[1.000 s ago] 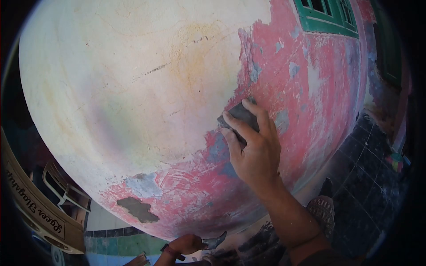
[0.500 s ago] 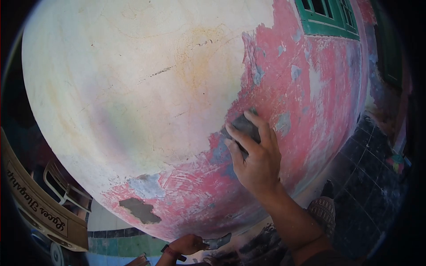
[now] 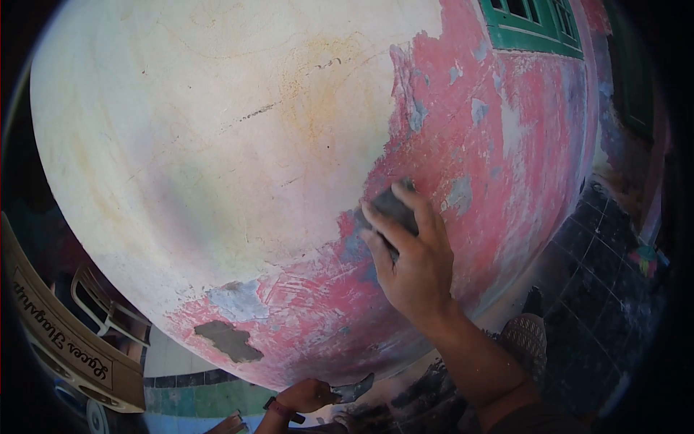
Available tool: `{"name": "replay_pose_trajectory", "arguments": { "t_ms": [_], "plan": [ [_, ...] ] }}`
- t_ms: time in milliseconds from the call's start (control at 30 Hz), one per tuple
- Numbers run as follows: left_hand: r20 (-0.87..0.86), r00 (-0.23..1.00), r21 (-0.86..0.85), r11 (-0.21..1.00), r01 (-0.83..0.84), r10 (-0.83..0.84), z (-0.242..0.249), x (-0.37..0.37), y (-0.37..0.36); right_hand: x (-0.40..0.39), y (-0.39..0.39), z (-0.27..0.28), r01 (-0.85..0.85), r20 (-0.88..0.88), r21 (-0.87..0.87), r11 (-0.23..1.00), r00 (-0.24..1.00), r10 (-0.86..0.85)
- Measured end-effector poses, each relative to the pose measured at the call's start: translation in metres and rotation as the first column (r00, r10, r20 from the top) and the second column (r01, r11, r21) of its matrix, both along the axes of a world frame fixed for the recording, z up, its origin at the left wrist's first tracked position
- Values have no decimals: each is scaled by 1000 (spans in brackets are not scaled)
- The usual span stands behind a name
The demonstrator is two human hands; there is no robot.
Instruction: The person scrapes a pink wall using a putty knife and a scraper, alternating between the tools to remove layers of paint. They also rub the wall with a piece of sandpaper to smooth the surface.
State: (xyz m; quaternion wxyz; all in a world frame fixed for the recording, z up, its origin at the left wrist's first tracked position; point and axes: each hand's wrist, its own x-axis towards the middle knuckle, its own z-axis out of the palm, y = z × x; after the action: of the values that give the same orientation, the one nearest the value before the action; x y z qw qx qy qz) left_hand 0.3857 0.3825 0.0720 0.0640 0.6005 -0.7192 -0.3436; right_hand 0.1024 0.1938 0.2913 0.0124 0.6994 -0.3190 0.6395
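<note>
A dark grey block (image 3: 394,206) is gripped by the right hand (image 3: 412,260), fingers laid over it, and is pressed flat against the wall (image 3: 217,145). The block is set right at the ragged edge where the red paint (image 3: 506,159) gives way to the bare, cream plaster; grey patches are seen just beside it. To the left and above, a broad stretch of stripped wall is left open. To the right, red paint runs on up to the green window frame (image 3: 535,32) at the top edge. At the bottom edge the left hand (image 3: 303,398) is seen, closed on a small grey scraper (image 3: 352,391) held just under the wall's lower border, well apart from the block. Dark floor tiles (image 3: 600,267) are seen at the right, beyond the right forearm.
</note>
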Motion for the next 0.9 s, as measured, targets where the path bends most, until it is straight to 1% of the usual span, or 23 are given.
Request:
{"name": "replay_pose_trajectory", "arguments": {
  "t_ms": [33, 67, 133, 233, 333, 433, 533, 633, 700, 733, 833, 900],
  "plan": [
    [-4, 1000, -6, 1000, 0, 0, 3, 0, 1, -1, 3, -6, -2, -14, 4, 1000, 1000, 2],
    [9, 1000, 4, 1000, -6, 6, 7, 0, 0, -1, 0, -4, 7, 10, -20, 1000, 1000, -7],
    [31, 999, 34, 999, -25, 24, 12, -2, 2, -1, -9, 7, 21, 53, -58, 998, 998, -18],
    [49, 997, 70, 996, -64, 61, 4, 5, 6, 1, -24, 31, 37, 124, -88, 995, 992, -26],
    [67, 998, 64, 998, -14, 10, -10, 17, 8, -6, -15, 14, 42, 31, -65, 997, 999, -40],
    [83, 996, -19, 999, -44, 46, -15, 21, 9, -13, -18, 4, 2, 17, -36, 999, 1000, -1],
    [135, 988, 117, 989, -92, 76, 19, 7, 4, -14, -31, 34, 66, 84, -130, 989, 995, -56],
    [133, 990, 61, 997, -45, 37, 6, 12, 5, -18, -26, 43, 22, 92, -46, 999, 996, -18],
    [112, 993, -16, 999, -32, 34, -22, 26, 10, -21, -26, 30, 12, 82, -28, 1000, 997, -10],
    [99, 995, -58, 998, -27, 33, -17, 23, 8, -23, -27, 27, 6, 75, -23, 1000, 997, -4],
    [90, 995, 63, 996, -58, 52, 6, 18, 10, -28, -30, 36, 84, 90, -62, 995, 993, -78],
    [69, 996, 60, 997, -57, 53, -11, 28, 13, -30, -29, 43, 85, 89, -29, 996, 993, -82]
  ]
}}
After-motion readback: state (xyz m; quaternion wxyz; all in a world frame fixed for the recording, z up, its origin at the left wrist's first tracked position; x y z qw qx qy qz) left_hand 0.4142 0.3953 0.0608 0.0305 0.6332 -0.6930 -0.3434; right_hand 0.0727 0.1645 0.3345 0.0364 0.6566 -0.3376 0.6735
